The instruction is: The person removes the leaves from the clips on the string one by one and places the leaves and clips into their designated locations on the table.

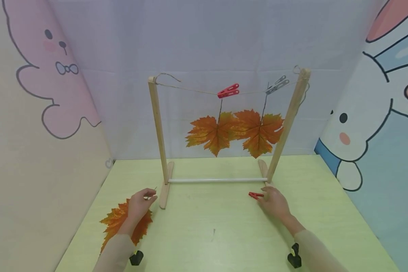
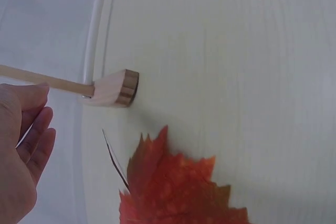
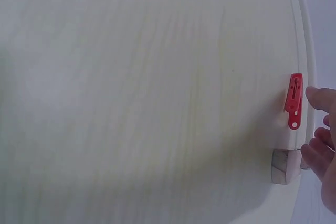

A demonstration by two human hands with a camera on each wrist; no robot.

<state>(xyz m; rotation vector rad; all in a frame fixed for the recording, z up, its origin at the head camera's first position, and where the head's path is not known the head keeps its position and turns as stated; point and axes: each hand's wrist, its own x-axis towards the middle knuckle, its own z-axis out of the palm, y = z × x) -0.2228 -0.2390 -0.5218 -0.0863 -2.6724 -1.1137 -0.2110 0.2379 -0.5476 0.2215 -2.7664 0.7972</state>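
My left hand (image 1: 140, 207) hovers over an orange maple leaf (image 1: 115, 220) on the table, its thumb and fingers parted. In the left wrist view the leaf's thin stem (image 2: 115, 163) sticks up beside the fingers, apart from them. My right hand (image 1: 274, 203) is beside a red clothespin (image 3: 294, 100) lying on the table; a small gap shows between thumb and clothespin, and the fingers are loosely bent. Two more leaves hang by their stems from a string (image 1: 187, 89): the left leaf (image 1: 207, 135) under a red clothespin (image 1: 228, 91), the right leaf (image 1: 258, 134) under a grey clothespin (image 1: 276, 87).
The string runs between a left wooden post (image 1: 158, 132) and a right wooden post (image 1: 289, 122). A white rod (image 1: 217, 180) joins their feet low down. Behind stands a pale curtain (image 1: 204, 37), with cartoon-printed panels at both sides.
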